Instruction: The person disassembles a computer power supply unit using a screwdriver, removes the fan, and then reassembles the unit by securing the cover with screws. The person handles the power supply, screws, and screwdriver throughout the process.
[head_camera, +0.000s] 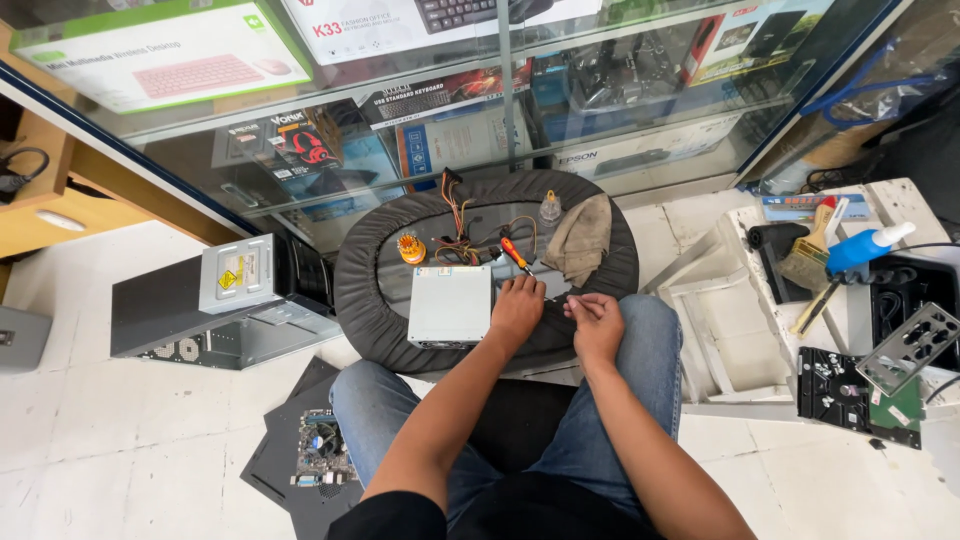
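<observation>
1. Step in hand — I judge this to be work on the grey power supply unit (449, 306), which lies flat on the round black stool seat (355, 290) directly in front of my knees. Its bundle of coloured wires (462, 235) fans out on the far side.
2. Left hand (516, 309): it rests palm-down against the right edge of the unit, fingers curled and bracing the case.
3. Right hand (598, 322): it sits just right of the left hand, near the seat's near edge, fingers pinched together — apparently on something small; I cannot tell what.
4. The hands are close but not touching.
5. Both forearms reach forward from my lap, elbows bent.
6. Next move, as I judge it: it calls for the orange-handled screwdriver (514, 253), which lies just beyond the left hand, beside a folded tan cloth (582, 238).
7. An open computer case (215, 305) lies on the floor at left.
</observation>
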